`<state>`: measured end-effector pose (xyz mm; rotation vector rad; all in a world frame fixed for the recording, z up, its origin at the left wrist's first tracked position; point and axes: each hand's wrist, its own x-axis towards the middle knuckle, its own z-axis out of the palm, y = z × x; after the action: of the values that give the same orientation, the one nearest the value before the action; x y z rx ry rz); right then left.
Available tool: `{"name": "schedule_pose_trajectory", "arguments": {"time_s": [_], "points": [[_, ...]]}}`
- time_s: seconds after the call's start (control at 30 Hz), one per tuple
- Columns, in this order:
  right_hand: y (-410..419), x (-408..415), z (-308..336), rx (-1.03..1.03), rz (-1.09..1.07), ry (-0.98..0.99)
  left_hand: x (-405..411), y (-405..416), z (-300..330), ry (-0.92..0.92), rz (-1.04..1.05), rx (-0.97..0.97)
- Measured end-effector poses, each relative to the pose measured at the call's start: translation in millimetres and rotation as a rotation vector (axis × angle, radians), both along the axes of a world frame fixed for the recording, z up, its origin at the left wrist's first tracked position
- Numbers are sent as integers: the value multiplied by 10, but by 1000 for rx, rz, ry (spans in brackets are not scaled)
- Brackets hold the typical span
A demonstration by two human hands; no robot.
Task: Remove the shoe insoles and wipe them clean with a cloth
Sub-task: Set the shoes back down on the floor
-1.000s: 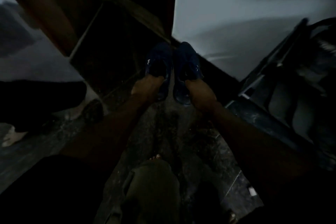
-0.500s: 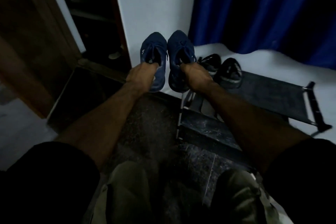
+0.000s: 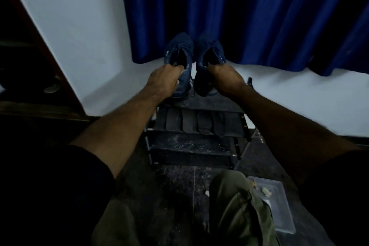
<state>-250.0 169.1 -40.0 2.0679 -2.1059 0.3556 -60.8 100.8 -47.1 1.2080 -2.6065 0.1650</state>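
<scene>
Two dark blue sneakers hang side by side above a black shoe rack (image 3: 199,104). My left hand (image 3: 163,80) grips the heel of the left sneaker (image 3: 178,52), fingers hooked into its opening. The heel of the right sneaker (image 3: 209,52) is held the same way by my right hand (image 3: 225,79). Both toes point away from me toward the curtain. On the rack's middle shelf lie several dark insoles (image 3: 194,123) in a row. No cloth is visible.
A blue curtain (image 3: 239,6) hangs behind the rack against a white wall (image 3: 79,26). A clear plastic lid or tray (image 3: 279,201) lies on the dark floor at lower right by my knee. A dark doorway opens at the far left.
The view has swung right, from the doorway and wall to the curtain and shoe rack. Both hands carried the sneakers along and now hold them over the rack's top shelf.
</scene>
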Motion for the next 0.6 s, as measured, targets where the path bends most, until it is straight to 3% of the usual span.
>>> {"name": "schedule_pose_trajectory", "arguments": {"time_s": [0.3, 0.6], "points": [[276, -731, -300, 37, -162, 5, -885, 6, -305, -15, -143, 54], [174, -1024, -704, 135, -131, 22, -1215, -91, -677, -57, -97, 102]]}}
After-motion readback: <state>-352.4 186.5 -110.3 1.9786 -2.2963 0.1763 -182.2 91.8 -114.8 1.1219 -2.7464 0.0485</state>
